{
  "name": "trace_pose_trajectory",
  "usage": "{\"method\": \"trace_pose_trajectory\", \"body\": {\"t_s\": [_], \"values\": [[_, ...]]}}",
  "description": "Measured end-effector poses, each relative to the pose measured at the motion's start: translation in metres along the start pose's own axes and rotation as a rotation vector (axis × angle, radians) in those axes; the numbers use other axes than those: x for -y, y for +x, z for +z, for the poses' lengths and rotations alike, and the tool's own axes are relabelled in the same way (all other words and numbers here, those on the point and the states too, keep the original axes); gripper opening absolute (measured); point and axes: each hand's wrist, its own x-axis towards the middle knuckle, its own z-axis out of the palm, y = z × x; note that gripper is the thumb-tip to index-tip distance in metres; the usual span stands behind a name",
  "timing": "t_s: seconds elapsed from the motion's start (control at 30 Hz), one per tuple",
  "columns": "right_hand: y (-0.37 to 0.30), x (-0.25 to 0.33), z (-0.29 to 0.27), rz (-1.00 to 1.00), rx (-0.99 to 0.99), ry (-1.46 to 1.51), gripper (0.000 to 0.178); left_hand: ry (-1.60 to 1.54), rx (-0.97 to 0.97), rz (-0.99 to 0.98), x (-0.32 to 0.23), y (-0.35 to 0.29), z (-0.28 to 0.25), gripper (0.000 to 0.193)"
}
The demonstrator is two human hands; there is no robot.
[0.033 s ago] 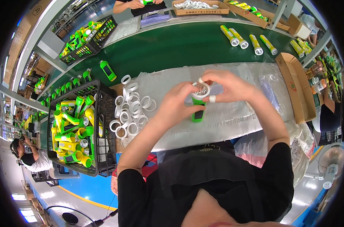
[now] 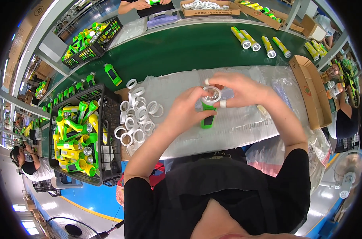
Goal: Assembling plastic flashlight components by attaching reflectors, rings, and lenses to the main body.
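Note:
Above the padded work surface [image 2: 236, 127], a green flashlight [image 2: 206, 121] is held with its clear lens end up. My left hand [image 2: 188, 106] is closed on it, thumb and fingers round the upper part. A white ring [image 2: 210, 102] encircles the lens end. My right hand [image 2: 244, 91] pinches this ring from the other side, with white finger covers on two fingertips. Whether the ring is fully seated cannot be made out. To the left of my left hand lies a loose heap of white rings [image 2: 140, 112].
A black crate [image 2: 105, 159] of green and yellow flashlights stands at left. Several yellow flashlights [image 2: 266, 44] lie on the green belt [image 2: 169, 51], with one green flashlight [image 2: 112, 74] farther left. An open cardboard box [image 2: 308, 91] sits at right. Co-workers are nearby.
My right hand and forearm have shifted very slightly at the ring, its fingers resettling. Both hands stay on the flashlight and ring.

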Motion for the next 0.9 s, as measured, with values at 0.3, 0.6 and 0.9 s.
{"method": "trace_pose_trajectory", "body": {"t_s": [0.3, 0.6, 0.9], "values": [[0.022, 0.017, -0.013, 0.169, 0.447, -0.258, 0.037, -0.080, -0.045, -0.032, -0.005, -0.002, 0.017, 0.038], [0.003, 0.024, 0.020, 0.512, 0.088, -0.397, 0.051, -0.055, -0.037, -0.024, -0.005, -0.002, 0.020, 0.040], [0.003, 0.027, 0.006, 0.235, 0.267, -0.378, 0.058, -0.011, -0.128, 0.072, -0.008, -0.005, 0.028, 0.037]]}}
